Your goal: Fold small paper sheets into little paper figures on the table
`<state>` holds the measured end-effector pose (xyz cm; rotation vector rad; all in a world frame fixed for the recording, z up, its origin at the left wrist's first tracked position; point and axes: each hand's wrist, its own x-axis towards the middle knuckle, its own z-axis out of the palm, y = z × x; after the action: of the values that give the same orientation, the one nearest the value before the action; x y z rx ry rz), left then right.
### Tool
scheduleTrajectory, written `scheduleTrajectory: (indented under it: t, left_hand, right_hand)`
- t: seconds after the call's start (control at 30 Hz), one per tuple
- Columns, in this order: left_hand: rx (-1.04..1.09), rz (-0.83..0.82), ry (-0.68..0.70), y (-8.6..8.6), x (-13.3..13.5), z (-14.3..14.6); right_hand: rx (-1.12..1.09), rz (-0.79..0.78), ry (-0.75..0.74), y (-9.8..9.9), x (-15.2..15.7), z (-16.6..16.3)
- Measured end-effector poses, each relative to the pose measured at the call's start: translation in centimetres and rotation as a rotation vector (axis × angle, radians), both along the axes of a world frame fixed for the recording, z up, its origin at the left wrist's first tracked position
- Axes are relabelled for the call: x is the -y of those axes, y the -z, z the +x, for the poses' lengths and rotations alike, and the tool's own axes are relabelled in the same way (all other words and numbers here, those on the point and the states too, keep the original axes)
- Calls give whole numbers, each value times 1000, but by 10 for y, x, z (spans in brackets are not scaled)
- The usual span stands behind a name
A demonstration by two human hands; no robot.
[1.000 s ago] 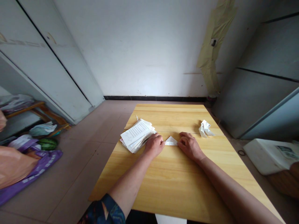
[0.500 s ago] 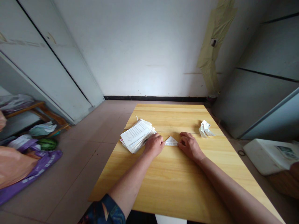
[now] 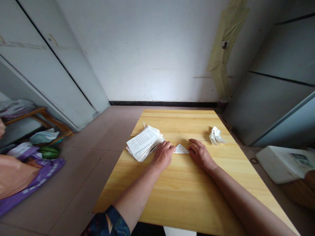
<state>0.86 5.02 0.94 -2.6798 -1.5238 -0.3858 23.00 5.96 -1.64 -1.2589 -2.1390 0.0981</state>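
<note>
A small folded triangle of printed paper lies on the wooden table, its point facing away from me. At its left corner is my left hand, with fingers curled and pinching the paper's edge. My right hand rests at the right corner, thumb and fingers bent together over that end of the paper. Just left of my left hand sits a loose stack of printed paper sheets; the top sheet has lines of text and a star-like drawing.
A crumpled white paper stands at the table's right side. The wooden table reaches toward the wall. Bags and a watermelon lie on the floor at left; a white box-like object is beyond the right edge.
My left hand has shifted slightly to the right along the paper's left corner, covering more of it. The right hand, the stack and the crumpled paper stay nearly in place.
</note>
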Motion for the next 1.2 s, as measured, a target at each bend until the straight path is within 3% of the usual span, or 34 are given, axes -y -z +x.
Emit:
scheduleTrajectory:
  t: [0.2,0.5,0.73,0.9,1.1,1.2]
  left_hand:
    - [-72,-11,87,-9,7,5]
    - [-129,-6,18,-8,24,9]
    - [-19,-12,12,3,26,5]
    - [21,-5,12,4,26,6]
    - [44,18,10,6,25,7]
    - [32,36,15,7,24,7]
  right_hand:
    - [91,-11,37,-2,4,-3]
    - [105,24,1,2,2,2]
    - [-4,22,-36,6,-3,11]
    - [-153,111,9,-12,7,16]
    - [246,100,-146,-31,35,-17]
    - [368,46,-99,-32,41,-38]
